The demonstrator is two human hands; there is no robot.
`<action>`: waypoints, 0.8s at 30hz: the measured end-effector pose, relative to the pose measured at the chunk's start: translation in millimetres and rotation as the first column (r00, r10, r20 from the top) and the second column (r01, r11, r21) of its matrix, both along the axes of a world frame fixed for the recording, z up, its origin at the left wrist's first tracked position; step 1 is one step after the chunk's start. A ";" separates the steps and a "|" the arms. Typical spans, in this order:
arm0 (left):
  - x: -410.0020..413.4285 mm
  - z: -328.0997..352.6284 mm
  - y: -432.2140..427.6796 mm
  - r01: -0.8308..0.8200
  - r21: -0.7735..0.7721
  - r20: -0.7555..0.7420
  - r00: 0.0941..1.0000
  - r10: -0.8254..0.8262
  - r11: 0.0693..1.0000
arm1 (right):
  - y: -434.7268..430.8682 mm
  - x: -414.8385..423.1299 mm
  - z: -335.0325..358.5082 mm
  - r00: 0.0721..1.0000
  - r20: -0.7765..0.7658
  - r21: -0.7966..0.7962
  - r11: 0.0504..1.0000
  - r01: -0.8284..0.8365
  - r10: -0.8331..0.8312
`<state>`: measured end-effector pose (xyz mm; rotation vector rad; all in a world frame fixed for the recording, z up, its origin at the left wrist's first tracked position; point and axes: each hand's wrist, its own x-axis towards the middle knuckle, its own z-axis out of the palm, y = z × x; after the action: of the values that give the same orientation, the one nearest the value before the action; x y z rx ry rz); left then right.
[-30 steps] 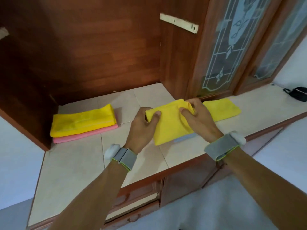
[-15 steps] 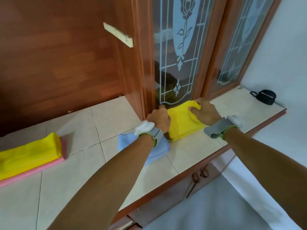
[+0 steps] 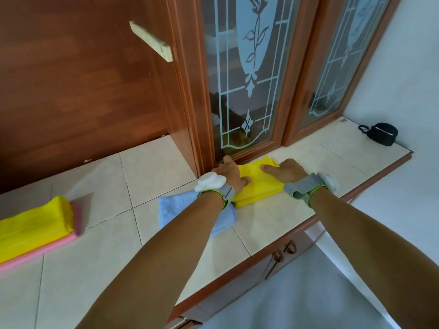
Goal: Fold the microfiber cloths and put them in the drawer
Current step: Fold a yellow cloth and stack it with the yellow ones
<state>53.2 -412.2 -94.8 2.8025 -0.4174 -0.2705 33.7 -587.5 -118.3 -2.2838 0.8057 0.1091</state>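
A folded yellow cloth (image 3: 257, 186) lies on the tiled counter (image 3: 152, 233) right in front of the glass cabinet door. My left hand (image 3: 231, 174) presses flat on its left end, my right hand (image 3: 286, 170) on its right end, fingers spread on the fabric. A light blue cloth (image 3: 190, 210) lies under my left wrist, partly hidden by the arm. At the far left another folded yellow cloth (image 3: 31, 224) rests on top of a pink cloth (image 3: 47, 248). No open drawer shows.
A wooden cabinet with two frosted glass doors (image 3: 244, 74) rises behind the counter. A small black case (image 3: 380, 134) sits at the counter's far right corner. Cabinet door handles (image 3: 283, 251) show below the counter edge.
The yellow cloth was held up between both hands a second ago. It was carried right and laid down by the glass door; both hands now press it flat, uncovering the blue cloth.
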 end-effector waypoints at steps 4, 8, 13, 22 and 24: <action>-2.2 -5.5 3.5 0.013 -0.113 -0.014 1.000 -0.015 0.993 | -1.3 -3.6 6.9 0.994 0.004 0.022 0.994 -0.106 0.105; -10.0 17.8 14.9 0.031 -0.360 0.083 0.997 -0.001 0.932 | 2.5 -8.2 38.3 0.960 0.246 0.008 0.990 -0.140 0.134; -30.5 74.0 62.8 0.094 -0.651 0.262 0.959 0.107 0.753 | 34.4 -19.0 89.6 0.846 0.518 -0.020 0.990 -0.137 0.128; -69.2 75.3 244.3 -0.219 -0.795 0.147 0.834 0.531 0.565 | 233.9 -54.7 108.8 0.713 0.623 0.015 0.906 -0.423 0.322; -94.3 61.5 305.7 -0.320 -0.747 0.139 0.782 0.608 0.583 | 296.4 -68.3 90.8 0.718 0.577 0.049 0.862 -0.505 0.388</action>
<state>-41.1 -106.5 -33.2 2.0643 0.1726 0.4873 -34.6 -291.1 -27.5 -2.0977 -0.0780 -0.2359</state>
